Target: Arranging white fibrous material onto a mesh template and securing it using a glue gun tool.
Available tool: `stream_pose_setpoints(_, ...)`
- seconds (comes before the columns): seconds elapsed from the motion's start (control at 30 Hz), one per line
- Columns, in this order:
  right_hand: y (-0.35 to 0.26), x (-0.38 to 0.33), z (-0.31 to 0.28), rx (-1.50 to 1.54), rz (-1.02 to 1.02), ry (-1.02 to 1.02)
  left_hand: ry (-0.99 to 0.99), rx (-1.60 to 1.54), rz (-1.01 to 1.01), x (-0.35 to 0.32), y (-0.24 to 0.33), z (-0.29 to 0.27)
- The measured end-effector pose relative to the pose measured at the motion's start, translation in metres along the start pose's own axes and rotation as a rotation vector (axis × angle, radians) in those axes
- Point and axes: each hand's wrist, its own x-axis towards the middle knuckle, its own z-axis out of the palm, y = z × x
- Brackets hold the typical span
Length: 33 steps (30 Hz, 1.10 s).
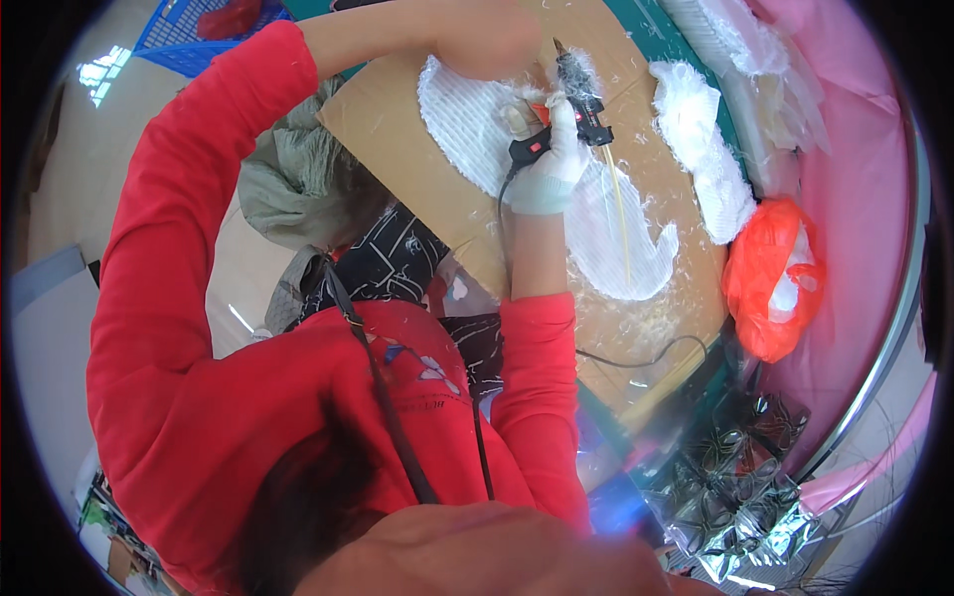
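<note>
One blue plastic basket (184,35) at upper left, something red inside, blurred. Right hand (547,159), white-gloved, fingers wrapped tight around black hot glue gun (581,104), nozzle pointing away over white feathered shape (596,228) on cardboard sheet (397,129). Left hand (487,40) pressing on feathers just beside nozzle, finger spread unclear.

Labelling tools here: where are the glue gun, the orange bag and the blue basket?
glue gun (581,99), head view, on its black body.
orange bag (770,278), head view, on its middle.
blue basket (179,40), head view, on its mesh wall.
</note>
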Motion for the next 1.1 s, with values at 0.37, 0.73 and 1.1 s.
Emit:
stream_pose_setpoints(0.37,0.0,-0.002,0.0,-0.014,-0.013,0.005,0.284,0.118,0.112,-0.059,-0.008,0.021)
stream_pose_setpoints(0.73,0.008,0.004,-0.004,-0.022,-0.053,0.008,0.228,0.087,-0.077,-0.028,0.021,0.031)
stream_pose_setpoints(1.1,0.002,-0.002,0.0,0.014,-0.005,0.013,0.495,0.294,0.106,-0.075,-0.002,0.039)
